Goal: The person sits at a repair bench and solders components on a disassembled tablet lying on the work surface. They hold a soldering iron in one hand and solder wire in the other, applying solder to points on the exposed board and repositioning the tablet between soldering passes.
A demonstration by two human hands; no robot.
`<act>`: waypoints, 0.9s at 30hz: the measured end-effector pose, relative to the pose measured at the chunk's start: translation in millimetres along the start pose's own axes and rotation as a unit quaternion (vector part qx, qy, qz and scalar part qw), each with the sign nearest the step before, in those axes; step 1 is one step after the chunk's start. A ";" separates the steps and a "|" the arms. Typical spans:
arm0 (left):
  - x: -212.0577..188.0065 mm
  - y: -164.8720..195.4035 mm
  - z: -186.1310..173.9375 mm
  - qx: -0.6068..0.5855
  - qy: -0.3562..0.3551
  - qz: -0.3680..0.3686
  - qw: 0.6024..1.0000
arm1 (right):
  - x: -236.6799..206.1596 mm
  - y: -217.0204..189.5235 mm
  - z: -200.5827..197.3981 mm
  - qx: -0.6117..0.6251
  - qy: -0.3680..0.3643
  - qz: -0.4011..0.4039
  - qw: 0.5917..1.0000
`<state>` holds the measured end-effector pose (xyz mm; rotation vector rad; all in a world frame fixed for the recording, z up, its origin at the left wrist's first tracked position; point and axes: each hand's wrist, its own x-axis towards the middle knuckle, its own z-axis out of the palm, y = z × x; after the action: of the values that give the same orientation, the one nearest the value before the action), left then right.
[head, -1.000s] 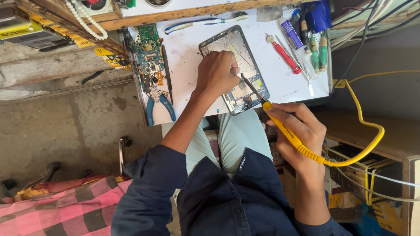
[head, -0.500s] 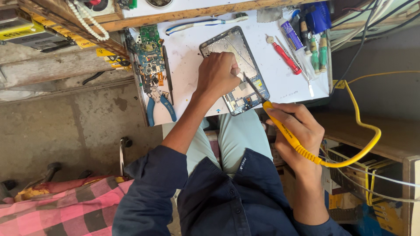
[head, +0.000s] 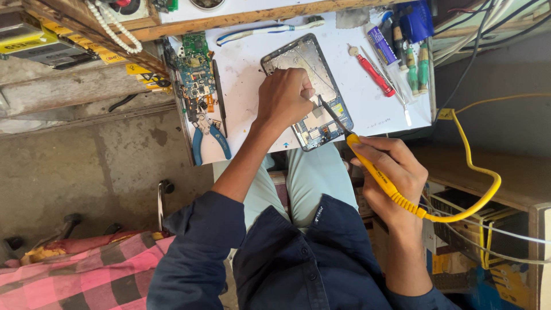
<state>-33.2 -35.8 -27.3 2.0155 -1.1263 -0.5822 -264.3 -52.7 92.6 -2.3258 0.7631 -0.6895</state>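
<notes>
An opened phone (head: 321,123) with its circuit board bare lies on a white work board (head: 247,86). My left hand (head: 284,97) rests on the phone's middle with fingers curled, pressing it down; anything pinched under them is hidden. My right hand (head: 393,172) grips a yellow soldering iron (head: 376,172) like a pen. Its dark tip (head: 328,109) touches the phone's board just beside my left fingers. The iron's yellow cord (head: 476,189) loops off to the right.
On the board's left lie a green circuit board (head: 196,74) and blue-handled pliers (head: 208,138). A red screwdriver (head: 376,74) and several other tools (head: 410,57) lie at the right. A wooden shelf (head: 86,34) and cables border the bench.
</notes>
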 end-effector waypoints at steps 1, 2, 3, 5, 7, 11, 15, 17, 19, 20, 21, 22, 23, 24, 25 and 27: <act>-0.2 0.1 -0.7 0.000 -0.001 -0.002 1.000 | 0.1 -0.5 0.4 0.001 -0.001 -0.001 1.000; -0.3 0.5 -0.7 -0.001 -0.002 -0.004 1.000 | 0.0 -0.8 0.4 0.002 -0.001 -0.002 1.000; -0.3 0.8 -0.8 -0.001 -0.004 -0.006 1.000 | 0.1 -1.0 0.4 0.003 -0.002 -0.002 1.000; -0.6 1.0 -1.6 -0.010 -0.004 -0.004 1.000 | 1.2 -0.5 1.4 0.004 -0.001 -0.007 1.000; -0.8 1.2 -1.8 -0.015 -0.003 -0.003 1.000 | 1.4 -0.5 1.5 0.006 -0.001 -0.008 1.000; -0.8 1.0 -1.5 -0.013 0.000 -0.003 1.000 | 1.8 -1.1 1.7 0.011 -0.006 -0.010 1.000; -0.6 0.5 -0.2 -0.010 0.004 0.001 1.000 | 4.6 -3.4 0.0 0.022 -0.017 -0.014 1.000; -0.3 -0.2 0.4 -0.008 0.003 0.004 1.000 | 6.5 -6.0 -1.3 0.018 -0.018 -0.007 1.000; 0.7 -1.1 0.5 -0.004 0.004 0.008 1.000 | 9.8 -8.2 -2.6 0.014 -0.021 -0.004 1.000; 0.6 -1.2 1.0 -0.001 0.006 0.009 1.000 | 11.9 -9.1 -3.6 0.011 -0.024 -0.005 1.000; 0.2 -1.7 1.3 0.001 0.008 0.011 1.000 | 13.9 -10.2 -3.9 0.008 -0.027 -0.006 1.000; 0.7 -1.9 1.4 -0.001 0.005 0.008 1.000 | 16.2 -11.0 -3.8 0.011 -0.025 -0.006 1.000; 1.0 -1.9 1.6 -0.003 0.003 0.005 1.000 | 18.3 -11.7 -3.8 0.015 -0.022 -0.005 1.000; 0.9 -2.1 1.8 -0.004 0.000 0.002 1.000 | 20.0 -12.6 -3.8 0.020 -0.020 -0.005 1.000; 1.1 -2.4 1.4 -0.005 0.000 0.004 1.000 | 21.2 -13.6 -3.8 0.028 -0.020 0.006 0.999; 1.3 -2.3 1.8 -0.009 0.000 0.006 1.000 | 23.1 -14.7 -5.5 0.045 -0.022 0.028 0.998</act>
<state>-32.6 -36.8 -30.3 1.9926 -1.1290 -0.5828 -246.4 -60.2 112.8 -2.2238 0.7587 -0.6339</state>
